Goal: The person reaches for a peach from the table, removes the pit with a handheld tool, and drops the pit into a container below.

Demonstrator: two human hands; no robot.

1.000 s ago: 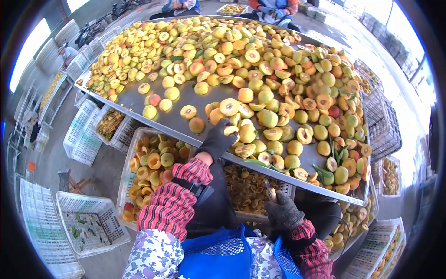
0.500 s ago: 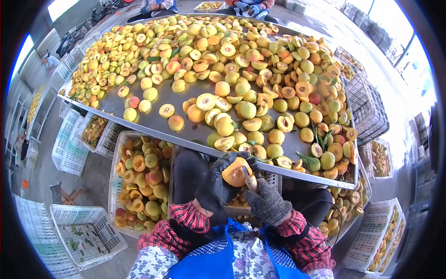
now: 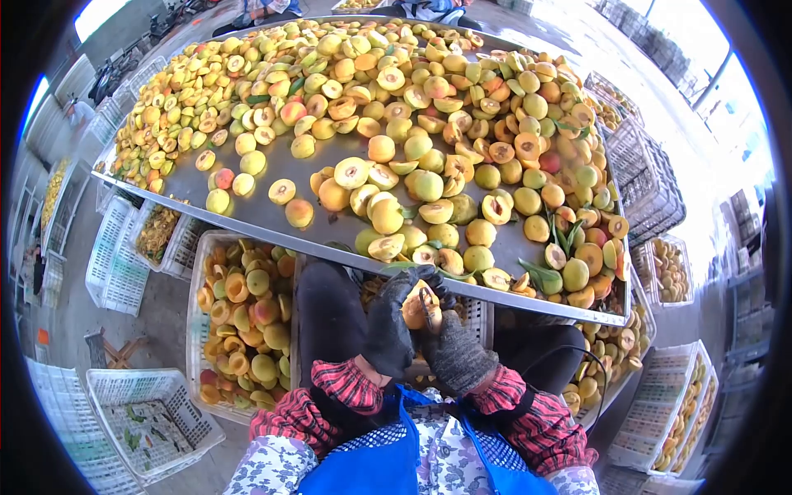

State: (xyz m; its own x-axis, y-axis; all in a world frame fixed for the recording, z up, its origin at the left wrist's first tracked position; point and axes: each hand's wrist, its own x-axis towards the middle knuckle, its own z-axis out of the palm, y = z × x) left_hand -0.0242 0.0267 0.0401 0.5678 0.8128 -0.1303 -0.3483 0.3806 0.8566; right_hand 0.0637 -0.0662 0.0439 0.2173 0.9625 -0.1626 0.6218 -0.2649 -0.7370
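Note:
Just below the front edge of the metal table (image 3: 247,223), my left hand (image 3: 389,326) in a dark glove is closed around a cut peach half (image 3: 414,308). My right hand (image 3: 462,353), in a grey knit glove, is closed and pressed against the right side of the same fruit. A dark blade-like part shows against the cut face, while the handle is hidden in the right glove. Halved and whole peaches (image 3: 386,216) lie heaped on the table just beyond both hands.
A crate of peach halves (image 3: 198,346) stands left of my legs, another (image 3: 648,330) to the right. A white crate (image 3: 157,375) holding leaves is at the lower left. Stacked crates (image 3: 652,177) stand at the right. Two people's hands and legs show beyond the table.
The peach half has turned and now shows more edge-on. My right hand has moved left and closer to my left hand. The whole view has shifted slightly.

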